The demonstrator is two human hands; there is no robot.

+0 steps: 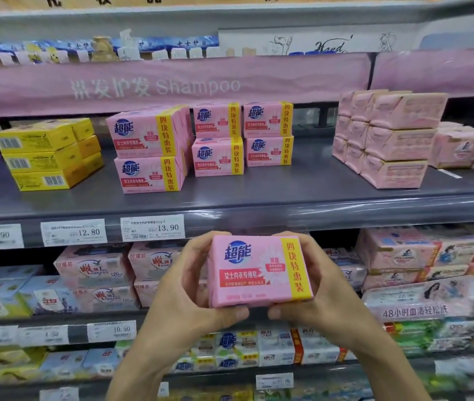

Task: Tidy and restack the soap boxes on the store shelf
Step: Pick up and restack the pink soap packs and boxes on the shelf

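One pink soap box (259, 270) is being held up near the viewer, its printed front facing out, in front of and just below the front edge of the grey shelf (259, 195). The left hand (192, 285) is gripping its left end, fingers curling over the top and thumb pressing under the bottom. The right hand (325, 282) is doing the same at the right end. Farther back, six matching pink boxes (218, 157) are sitting on that shelf in three stacks of two, the left stack standing nearer and turned slightly. To their left, yellow boxes (36, 159) are lying stacked three high. To the right, pink wrapped packs (395, 144) are also standing three high. Three price tags (152, 228) are showing along the shelf's edge.
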